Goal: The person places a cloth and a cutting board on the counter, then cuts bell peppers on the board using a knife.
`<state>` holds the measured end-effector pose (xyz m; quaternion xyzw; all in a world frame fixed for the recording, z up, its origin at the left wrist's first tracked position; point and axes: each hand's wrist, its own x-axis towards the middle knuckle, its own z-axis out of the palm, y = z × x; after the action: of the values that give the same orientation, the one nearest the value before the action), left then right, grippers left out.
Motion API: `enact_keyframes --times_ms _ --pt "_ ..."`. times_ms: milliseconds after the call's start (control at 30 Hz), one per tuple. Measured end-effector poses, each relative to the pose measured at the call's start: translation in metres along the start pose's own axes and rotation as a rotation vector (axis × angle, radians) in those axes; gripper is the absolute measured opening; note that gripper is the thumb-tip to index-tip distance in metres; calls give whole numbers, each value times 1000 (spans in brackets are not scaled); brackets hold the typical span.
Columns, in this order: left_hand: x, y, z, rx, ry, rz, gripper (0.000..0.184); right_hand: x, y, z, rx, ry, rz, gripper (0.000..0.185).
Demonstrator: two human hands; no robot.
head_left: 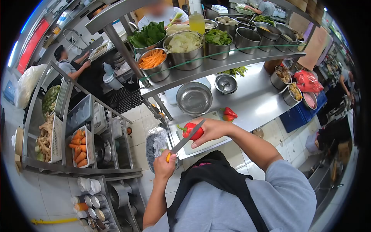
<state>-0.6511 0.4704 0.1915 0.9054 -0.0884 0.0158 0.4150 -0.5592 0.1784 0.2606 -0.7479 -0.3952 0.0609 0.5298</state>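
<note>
In a busy commercial kitchen, a long stainless-steel table [255,92] is standing beneath a raised steel shelf [232,62], where metal pots, among them one of orange shredded carrot [152,60], are lining up, presumably to leave the surface below free for handwork. At the table's near left corner, a worker's right hand [211,130] is cupping a glossy red bell pepper with a green stem [199,133] above a pale, flat cutting board [212,115], fingers wrapping the far side, probably to steady it and leave the stem end exposed. The left hand [164,166] is closing around the yellow handle of a grey metal knife [181,145], its blade crossing in front of the pepper; whether the edge is touching the skin, one cannot tell. More red pepper [229,114] is lying just beyond the board's right edge, likely for easy reach, while a wide, round steel bowl [194,98] is sitting toward the table's left edge. No brand or label is showing legibly; a pink mark on the black apron [216,176] is proving too small to read.
</note>
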Motion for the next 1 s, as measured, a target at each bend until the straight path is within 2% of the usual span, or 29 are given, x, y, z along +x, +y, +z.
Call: enact_keyframes --times_ms 67,200,267,300,367,400,467,500,567,600,667,700,767,900,967,1000 --pt "3 4 -2 0 -14 25 49 -1 -13 -17 510 -291 573 44" --pt "9 4 1 58 -43 44 52 -4 -2 -13 257 -341 625 44" --pt "9 0 4 75 -53 32 53 -12 6 1 -23 10 141 37" --pt "8 0 5 72 -54 19 53 -13 4 1 -23 13 141 37" --pt "8 -2 6 72 -57 10 53 -14 -1 0 -222 102 11 34" --pt "8 -1 4 49 -60 23 52 -16 -1 -3 -224 106 11 34" --pt "9 3 2 21 -66 39 52 -19 0 -15 300 -79 300 35" --pt "10 5 -1 33 -84 60 52 -19 4 -20 298 -76 303 35" --pt "10 6 -1 44 -106 82 51 -19 15 -26 524 -360 564 36" --pt "11 7 1 68 -104 68 52 -20 14 -25 523 -358 566 36" --pt "13 6 1 94 -99 52 52 -20 14 -19 241 -268 412 37" --pt "13 4 3 92 -88 48 52 -20 13 -15 240 -268 412 37" --pt "11 0 5 88 -78 41 53 -23 10 -7 -161 -20 158 40" --pt "9 -5 4 44 -80 59 53 -22 -6 -15 -214 75 0 41" --pt "11 -4 2 23 -90 74 53 -20 -28 -34 516 -225 570 36" --pt "12 -1 0 32 -91 98 52 -21 -21 -33 588 -254 601 34"
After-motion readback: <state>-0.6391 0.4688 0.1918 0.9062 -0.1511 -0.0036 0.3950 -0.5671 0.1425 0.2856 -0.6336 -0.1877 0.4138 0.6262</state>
